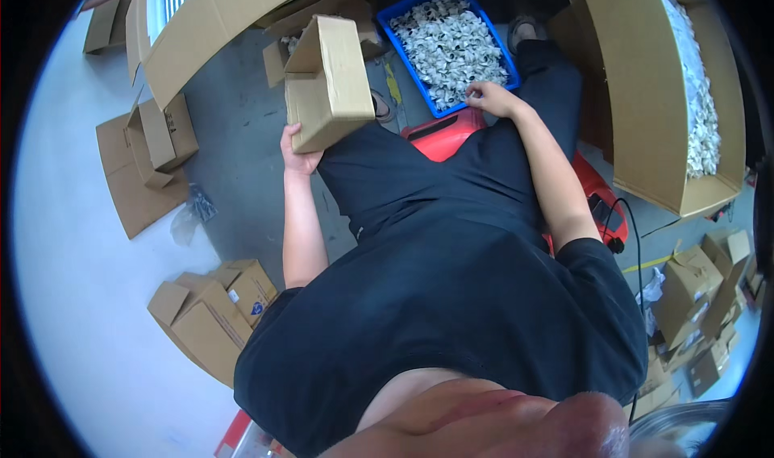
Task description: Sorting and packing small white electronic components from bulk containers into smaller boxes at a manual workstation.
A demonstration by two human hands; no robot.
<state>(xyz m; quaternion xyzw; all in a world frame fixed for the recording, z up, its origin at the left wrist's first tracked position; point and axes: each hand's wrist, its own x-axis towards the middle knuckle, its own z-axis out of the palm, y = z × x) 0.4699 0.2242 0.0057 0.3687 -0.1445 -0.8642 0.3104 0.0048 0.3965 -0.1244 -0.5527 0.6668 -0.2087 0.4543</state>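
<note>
My left hand [302, 149] grips a small open cardboard box [351, 71] by its near lower corner, holding it tilted left of the blue tray. The inside of the box shows only in part. In front of me the blue plastic tray [409, 65] is heaped with small white curled pieces [447, 43], whose kind I cannot make out. At the tray's near right edge is my right hand [493, 100], fingers curled together over the rim. Whatever those fingers hold, if anything, is too small to tell.
A large open carton [637, 95] on the right holds more white pieces [703, 131]. Another large carton [218, 35] stands at the upper left. Flattened and open boxes [133, 168] lie left, more cartons [201, 317] lower left and right [689, 289]. Something red [447, 137] shows between my legs.
</note>
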